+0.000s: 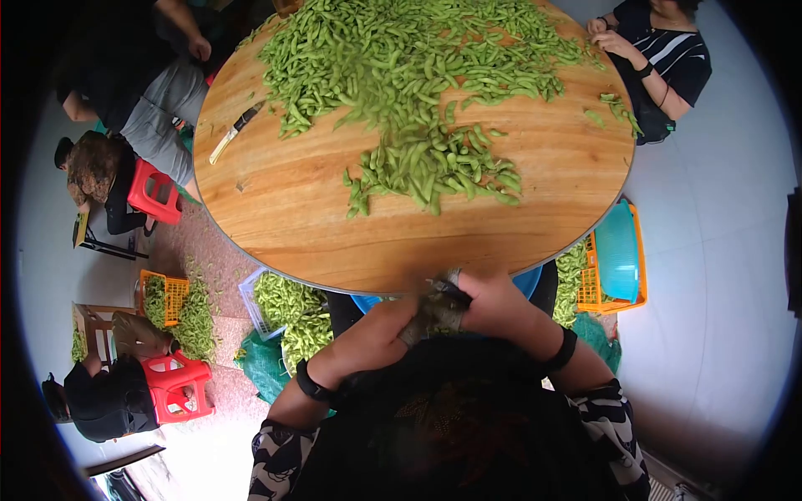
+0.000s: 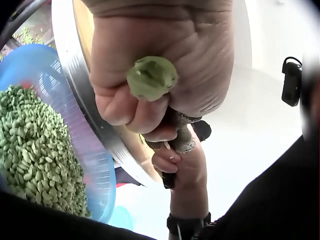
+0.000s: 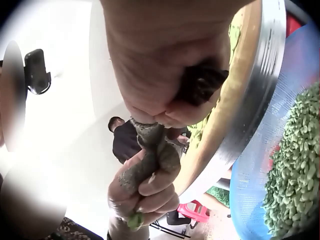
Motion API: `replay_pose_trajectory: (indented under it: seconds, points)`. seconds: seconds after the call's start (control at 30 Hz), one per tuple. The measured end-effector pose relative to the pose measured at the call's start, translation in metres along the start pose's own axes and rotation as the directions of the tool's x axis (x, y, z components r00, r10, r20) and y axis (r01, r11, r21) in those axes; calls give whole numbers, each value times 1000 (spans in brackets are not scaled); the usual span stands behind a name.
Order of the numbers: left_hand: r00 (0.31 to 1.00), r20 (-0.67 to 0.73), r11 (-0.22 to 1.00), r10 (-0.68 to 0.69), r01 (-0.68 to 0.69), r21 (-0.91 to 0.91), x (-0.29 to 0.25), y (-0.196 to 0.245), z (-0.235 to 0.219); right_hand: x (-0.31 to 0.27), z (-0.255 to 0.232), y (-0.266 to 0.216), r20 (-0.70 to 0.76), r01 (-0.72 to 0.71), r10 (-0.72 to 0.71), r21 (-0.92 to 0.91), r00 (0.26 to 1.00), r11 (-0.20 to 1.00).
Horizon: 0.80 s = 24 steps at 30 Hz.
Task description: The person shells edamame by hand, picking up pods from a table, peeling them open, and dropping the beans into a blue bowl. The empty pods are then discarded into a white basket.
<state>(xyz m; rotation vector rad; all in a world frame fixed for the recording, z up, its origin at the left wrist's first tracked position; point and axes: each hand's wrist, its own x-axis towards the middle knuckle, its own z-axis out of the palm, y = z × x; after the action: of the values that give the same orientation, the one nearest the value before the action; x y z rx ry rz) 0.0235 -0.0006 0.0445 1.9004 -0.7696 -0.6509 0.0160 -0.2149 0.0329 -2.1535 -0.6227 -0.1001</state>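
Observation:
My left hand (image 1: 380,330) is curled round a green soybean pod (image 2: 151,79), whose end pokes out of the fist in the left wrist view. In my right hand (image 1: 494,305) I grip a black-handled tool (image 3: 202,84); its working end is hidden. Grey covers (image 3: 140,172) wrap some fingertips. Both hands meet in front of my body at the near edge of the round wooden table (image 1: 334,255). Ahead of them on the table lies a heap of soybean pods (image 1: 426,167), spreading toward the far side.
A knife (image 1: 236,132) lies on the table's left. A blue basket (image 2: 97,162) of shelled beans stands below the edge. People sit around the table, one at the far right (image 1: 664,63). Red stools (image 1: 154,192), crates (image 1: 639,250) and pods are on the floor.

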Motion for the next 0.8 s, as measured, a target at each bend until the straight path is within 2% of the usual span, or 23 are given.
replay_pose_trajectory:
  seconds: [0.03, 0.1, 0.13, 0.2, 0.33, 0.4, 0.5, 0.63, 0.7, 0.8]
  points:
    - [1000, 1, 1000, 4, -4, 1, 0, 0, 2, -1, 3, -4, -3, 0, 0, -4, 1000, 1000]
    - [995, -34, 973, -97, 102, 207, 1, 1, 8, -7, 12, -14, 48, -68, 76, -154, 996, 986]
    - [995, -32, 974, -91, 95, 208, 2, -1, 11, -11, 18, -17, 44, -70, 78, -159, 996, 985]
    - [988, -73, 954, -136, 150, 258, 2, -6, 16, -16, 28, -18, 11, -115, 124, -292, 992, 949]
    - [984, -94, 964, -150, 166, 205, -5, 4, 12, -13, 25, -25, 8, -126, 132, -250, 991, 960]
    - [979, -178, 986, -98, 119, 116, -11, 7, 8, -13, 26, -22, -3, -16, 16, -163, 1000, 986]
    - [978, -188, 993, -86, 100, 62, -15, 0, 6, -11, 27, -23, 41, -52, 57, -112, 998, 992]
    - [981, -178, 993, -83, 98, 72, -16, -1, 6, -7, 30, -24, 40, -60, 65, -117, 997, 991]
    - [985, -168, 986, -30, 57, 158, -15, -2, 9, -7, 34, -25, -32, -122, 119, -130, 992, 984]
    - [984, -175, 981, -22, 55, 187, -15, 1, 8, -9, 30, -23, -11, -155, 155, -159, 988, 975]
